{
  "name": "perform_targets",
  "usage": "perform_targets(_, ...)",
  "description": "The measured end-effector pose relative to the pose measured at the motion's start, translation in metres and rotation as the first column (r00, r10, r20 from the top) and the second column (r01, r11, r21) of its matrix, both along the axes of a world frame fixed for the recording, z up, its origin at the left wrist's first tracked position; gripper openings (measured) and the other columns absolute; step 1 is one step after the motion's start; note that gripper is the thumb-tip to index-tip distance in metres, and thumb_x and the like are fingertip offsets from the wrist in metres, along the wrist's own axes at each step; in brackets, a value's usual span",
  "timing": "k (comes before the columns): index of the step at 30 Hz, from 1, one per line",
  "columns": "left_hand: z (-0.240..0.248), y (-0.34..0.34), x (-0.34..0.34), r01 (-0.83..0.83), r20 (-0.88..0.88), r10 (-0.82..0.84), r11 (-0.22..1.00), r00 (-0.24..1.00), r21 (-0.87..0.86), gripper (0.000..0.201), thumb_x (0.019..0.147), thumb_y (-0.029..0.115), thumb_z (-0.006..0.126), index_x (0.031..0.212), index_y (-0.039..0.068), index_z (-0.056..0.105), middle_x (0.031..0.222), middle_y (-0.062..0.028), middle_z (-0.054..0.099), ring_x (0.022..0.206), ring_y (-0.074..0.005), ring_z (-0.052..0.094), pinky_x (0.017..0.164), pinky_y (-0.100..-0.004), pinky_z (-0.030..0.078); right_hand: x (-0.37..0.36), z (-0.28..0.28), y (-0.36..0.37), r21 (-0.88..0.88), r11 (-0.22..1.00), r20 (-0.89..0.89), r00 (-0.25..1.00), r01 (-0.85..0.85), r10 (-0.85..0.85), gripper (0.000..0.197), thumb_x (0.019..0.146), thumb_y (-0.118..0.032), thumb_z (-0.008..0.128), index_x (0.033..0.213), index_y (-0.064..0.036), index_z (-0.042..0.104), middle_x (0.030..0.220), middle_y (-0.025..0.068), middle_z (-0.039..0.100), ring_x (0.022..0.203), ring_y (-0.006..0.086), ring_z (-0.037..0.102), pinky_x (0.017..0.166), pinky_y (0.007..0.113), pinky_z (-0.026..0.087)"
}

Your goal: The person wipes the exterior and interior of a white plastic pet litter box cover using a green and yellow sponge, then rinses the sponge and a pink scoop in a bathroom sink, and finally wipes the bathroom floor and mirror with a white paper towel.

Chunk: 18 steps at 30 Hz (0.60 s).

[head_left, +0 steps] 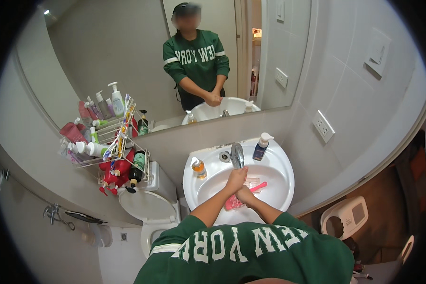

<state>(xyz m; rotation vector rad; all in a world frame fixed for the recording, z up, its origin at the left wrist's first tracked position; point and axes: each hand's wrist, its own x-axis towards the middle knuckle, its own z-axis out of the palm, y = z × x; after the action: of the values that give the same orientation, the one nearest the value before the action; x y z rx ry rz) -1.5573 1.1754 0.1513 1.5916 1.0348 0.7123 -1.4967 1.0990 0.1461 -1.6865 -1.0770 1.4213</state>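
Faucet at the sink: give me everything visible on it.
The faucet looks like shiny chrome metal, smooth and rounded. It stands at the back of the white sink, left of the dark blue pump bottle, its front end pointing toward the person over the basin. The left hand is right at that end; contact and running water can't be made out.

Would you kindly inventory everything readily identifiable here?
Oval ceramic sink: one, white, centre
Curved metal faucet: one, silver, sink's back
Rounded bottle: one, amber, sink's left
Pump bottle: one, dark blue, sink's right
Half-hidden items: count unclear, pink, in sink
Wire rack: one, white, left, holding toiletries
Lidded toilet: one, white, left of sink
Wide mirror: one, silvery, above sink
Rectangular outlet and switch: two, white, right wall
Lettered sweatshirt: one, green, worn
Left hand and right hand: two, bare, over sink
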Motion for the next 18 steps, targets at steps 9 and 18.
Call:
perform_targets(9, -0.002, 0.002, -0.001, -0.002, -0.035, 0.003, 0.999, 0.999, 0.037, 0.054, 0.094, 0.043, 0.043, 0.062, 0.0, 0.054, 0.054, -0.0086, 0.051, 0.051, -0.0189, 0.048, 0.054, -0.0359, 0.041, -0.001, -0.01, 0.004, 0.135, 0.991, 0.012, 1.0, 0.019, -0.021, 0.03, 0.086, -0.024, 0.049, 0.092, 0.0038, 0.06, 0.069, 0.0059, 0.057, 0.056, 0.0123, 0.049, 0.047, 0.03, 0.036)
perform_targets(18, 0.007, 0.006, -0.013, 0.047, 0.163, 0.002, 0.954, 0.987, -0.297, 0.037, 0.095, 0.039, 0.045, 0.082, 0.007, 0.057, 0.064, -0.0011, 0.051, 0.061, -0.0103, 0.052, 0.058, -0.0253, 0.043, 0.023, 0.002, 0.019, 0.027, 0.964, 0.039, 0.964, -0.265, 0.264, 0.04, 0.08, -0.026, 0.062, 0.107, 0.0034, 0.058, 0.095, 0.0091, 0.062, 0.085, 0.0158, 0.057, 0.078, 0.028, 0.045)
